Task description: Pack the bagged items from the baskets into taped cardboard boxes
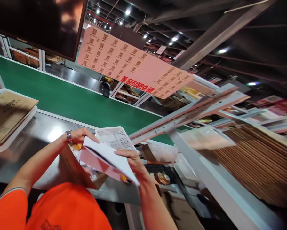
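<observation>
A folded white paper sheet (112, 156), pink on the side facing down, is held tilted over an open cardboard box (73, 167). My left hand (82, 134), with a metal watch at the wrist, grips its upper left end. At the other end my right hand (131, 158) has its fingers across the top of the sheet; its thumb is hidden. Small items with yellow and clear wrapping show partly inside the box under the paper. Just behind the sheet stands a white perforated plastic basket (114, 136).
A green conveyor belt (61, 95) runs behind the metal table (46, 126). Brown paper packets lie in a white tray (4, 147) at left. A monitor (37, 25) and a pink code board (133, 60) hang above. Stacked cardboard (258, 159) stands at right behind a metal post.
</observation>
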The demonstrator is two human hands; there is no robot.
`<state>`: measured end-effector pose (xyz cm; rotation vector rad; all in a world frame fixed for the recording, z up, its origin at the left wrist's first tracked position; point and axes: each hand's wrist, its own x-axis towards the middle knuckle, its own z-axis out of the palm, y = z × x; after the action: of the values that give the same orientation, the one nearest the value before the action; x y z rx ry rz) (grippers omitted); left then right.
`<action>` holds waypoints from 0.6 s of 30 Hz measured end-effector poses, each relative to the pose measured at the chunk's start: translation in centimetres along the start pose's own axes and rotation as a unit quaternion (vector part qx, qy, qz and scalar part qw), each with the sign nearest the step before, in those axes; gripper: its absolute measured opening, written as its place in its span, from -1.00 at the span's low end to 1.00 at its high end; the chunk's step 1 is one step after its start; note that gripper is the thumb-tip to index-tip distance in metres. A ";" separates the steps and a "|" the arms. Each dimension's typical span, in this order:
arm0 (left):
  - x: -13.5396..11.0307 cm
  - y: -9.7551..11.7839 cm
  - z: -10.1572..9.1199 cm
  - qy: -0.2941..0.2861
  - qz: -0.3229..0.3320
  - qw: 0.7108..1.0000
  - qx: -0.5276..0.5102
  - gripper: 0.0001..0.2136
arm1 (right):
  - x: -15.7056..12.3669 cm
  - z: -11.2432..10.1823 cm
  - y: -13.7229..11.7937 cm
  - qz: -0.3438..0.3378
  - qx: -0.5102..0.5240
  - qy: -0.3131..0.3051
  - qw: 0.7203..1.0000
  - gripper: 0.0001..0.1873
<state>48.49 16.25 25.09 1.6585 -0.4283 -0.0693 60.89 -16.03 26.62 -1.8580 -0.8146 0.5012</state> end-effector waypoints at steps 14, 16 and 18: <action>4.1 -1.0 -1.7 -0.011 -0.041 0.994 0.103 -0.67 | -0.1 1.3 0.8 0.048 -0.057 -0.031 0.997 -0.43; 3.5 -1.8 -4.3 0.065 -0.090 0.986 0.126 -0.51 | -0.5 2.7 2.2 0.038 -0.082 0.011 0.996 -0.44; 2.3 -3.0 -7.3 0.163 -0.142 0.961 0.172 -0.50 | -0.7 4.4 3.8 0.042 -0.100 0.020 0.994 -0.44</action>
<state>53.47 22.66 23.73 2.0225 0.0570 0.0704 58.70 -14.83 21.35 -2.0871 -0.7855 0.4457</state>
